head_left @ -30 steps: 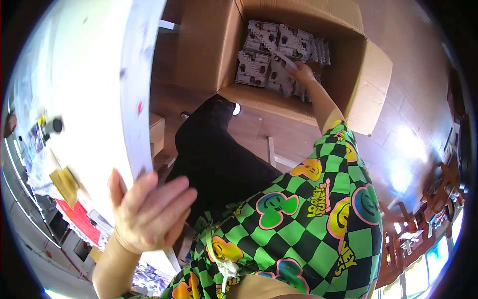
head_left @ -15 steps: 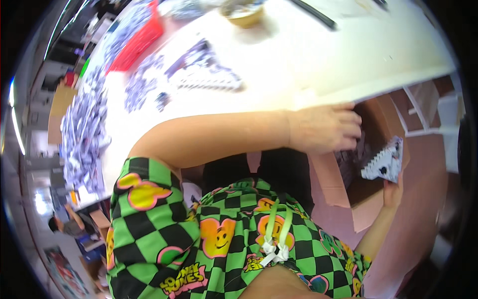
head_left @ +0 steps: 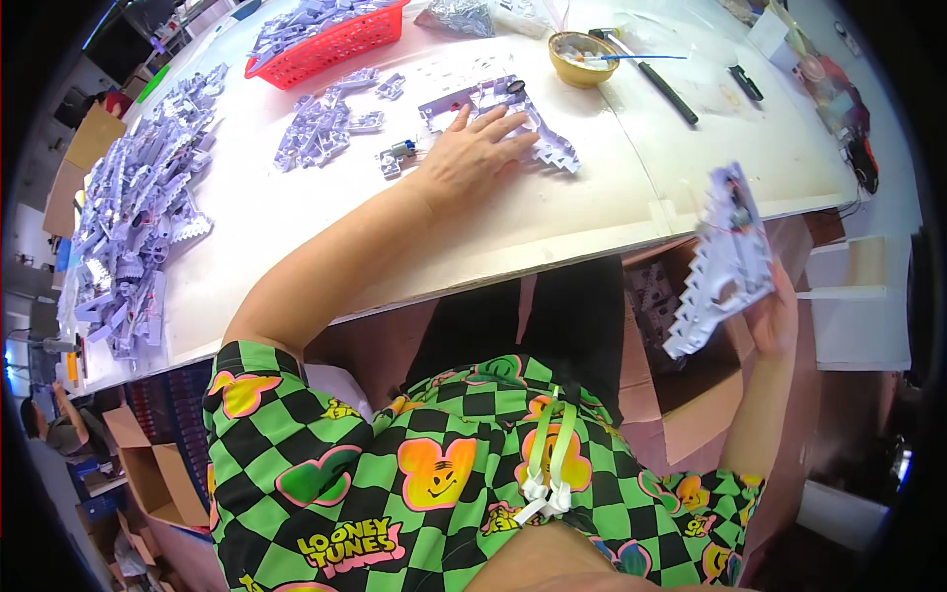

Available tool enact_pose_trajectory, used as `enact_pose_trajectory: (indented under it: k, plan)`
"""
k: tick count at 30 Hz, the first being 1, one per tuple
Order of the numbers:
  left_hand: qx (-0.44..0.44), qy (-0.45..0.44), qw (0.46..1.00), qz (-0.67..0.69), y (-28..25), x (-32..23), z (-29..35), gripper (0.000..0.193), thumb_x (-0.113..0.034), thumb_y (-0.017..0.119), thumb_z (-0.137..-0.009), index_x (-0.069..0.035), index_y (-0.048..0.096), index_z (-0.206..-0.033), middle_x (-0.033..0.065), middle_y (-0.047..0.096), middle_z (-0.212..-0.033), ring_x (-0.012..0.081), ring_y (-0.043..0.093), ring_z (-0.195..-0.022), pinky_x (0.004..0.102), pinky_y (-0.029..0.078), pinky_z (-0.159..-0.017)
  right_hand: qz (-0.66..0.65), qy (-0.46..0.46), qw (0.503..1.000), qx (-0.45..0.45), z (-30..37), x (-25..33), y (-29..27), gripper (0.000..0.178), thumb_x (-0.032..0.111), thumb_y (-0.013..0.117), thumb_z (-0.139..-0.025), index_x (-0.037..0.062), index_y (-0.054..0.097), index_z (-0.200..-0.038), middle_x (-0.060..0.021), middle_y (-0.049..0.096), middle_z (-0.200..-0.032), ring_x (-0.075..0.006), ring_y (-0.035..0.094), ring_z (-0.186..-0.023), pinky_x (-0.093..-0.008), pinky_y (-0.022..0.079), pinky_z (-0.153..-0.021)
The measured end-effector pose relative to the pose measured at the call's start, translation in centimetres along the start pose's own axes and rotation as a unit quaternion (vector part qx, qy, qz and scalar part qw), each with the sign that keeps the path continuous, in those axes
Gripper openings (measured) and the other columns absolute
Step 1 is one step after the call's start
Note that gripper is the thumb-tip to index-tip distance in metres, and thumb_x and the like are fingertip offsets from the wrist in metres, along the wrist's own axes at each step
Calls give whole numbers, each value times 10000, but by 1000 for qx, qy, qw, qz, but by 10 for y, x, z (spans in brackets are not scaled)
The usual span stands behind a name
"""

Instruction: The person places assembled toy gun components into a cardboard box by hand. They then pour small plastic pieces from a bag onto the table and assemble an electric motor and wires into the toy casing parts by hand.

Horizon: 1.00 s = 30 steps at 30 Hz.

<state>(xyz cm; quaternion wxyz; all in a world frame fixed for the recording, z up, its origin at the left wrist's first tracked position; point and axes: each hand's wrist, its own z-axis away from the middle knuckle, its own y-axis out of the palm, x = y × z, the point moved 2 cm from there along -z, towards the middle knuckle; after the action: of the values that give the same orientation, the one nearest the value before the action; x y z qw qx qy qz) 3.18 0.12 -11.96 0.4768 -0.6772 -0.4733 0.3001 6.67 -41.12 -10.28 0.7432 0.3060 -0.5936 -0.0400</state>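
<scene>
My left hand [head_left: 473, 153] lies with fingers spread on a lavender plastic half shell [head_left: 554, 148] with a stepped edge, on the white table. A small part with a dark cylinder, perhaps a motor [head_left: 399, 156], sits just left of that hand. My right hand [head_left: 771, 314] grips a similar lavender plastic shell [head_left: 730, 259] with a jagged edge, holding it tilted above an open cardboard box [head_left: 702, 429]. Small parts and wires show inside the held shell, too blurred to name. More grey plastic pieces [head_left: 651, 294] lie in the box.
On the table, a large heap of lavender parts [head_left: 138, 212] lies at left, with a smaller pile [head_left: 316, 128] nearer the middle. A red basket [head_left: 330, 49], a yellow bowl [head_left: 580, 69] and a black-handled tool [head_left: 669, 94] stand farther back. A white bin [head_left: 858, 326] is at right.
My left hand has moved from the box's edge to the shell on the table. My right hand has lifted its shell up and away from the box opening. The view has shifted.
</scene>
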Motion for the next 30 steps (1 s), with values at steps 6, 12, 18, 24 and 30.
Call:
enact_pose_trajectory:
  k: [6, 12, 18, 24, 30]
  plan:
    - [-54, 25, 998, -18, 14, 17, -18, 293, -173, 487, -884, -127, 578, -1158, 71, 472, -1314, 284, 432, -1230, 387, 391, -986, 136, 55, 977, 153, -33, 2, 75, 595, 317, 545, -843, -75, 418, -1271, -147, 542, -1220, -217, 551, -1092, -346, 452, -917]
    - [-66, -3, 998, -13, 17, 41, -30, 346, -106, 478, -851, -170, 577, -1177, 58, 478, -1315, 253, 438, -1230, 400, 409, -952, 231, 148, 926, 259, -91, -18, 99, 487, 309, 563, -841, -28, 520, -1191, -106, 634, -985, -171, 644, -812, -308, 554, -666]
    - [-135, -10, 989, -55, -15, 38, -25, 298, -131, 505, -883, -152, 584, -1170, 75, 514, -1269, 256, 482, -1179, 393, 422, -934, 280, 189, 896, 289, -121, -31, 131, 446, 318, 570, -832, -7, 567, -1138, -79, 640, -955, -157, 641, -796, -308, 553, -655]
    - [-75, -235, 930, 273, -60, 13, 12, 225, -138, 546, -895, -89, 638, -1094, 67, 668, -994, 157, 621, -906, 260, 472, -776, 338, 227, 840, 359, -161, -42, 153, 558, 319, 609, -802, -49, 498, -1207, -98, 614, -1066, -122, 619, -883, -268, 524, -762]
    - [-78, -184, 932, 302, -47, -5, 26, 209, -80, 576, -869, -49, 643, -1064, 72, 644, -1023, 104, 603, -853, 234, 485, -758, 505, 116, 798, 308, -163, -39, 174, 551, 412, 641, -797, 38, 555, -1192, -59, 606, -1047, -121, 555, -935, -287, 470, -803]
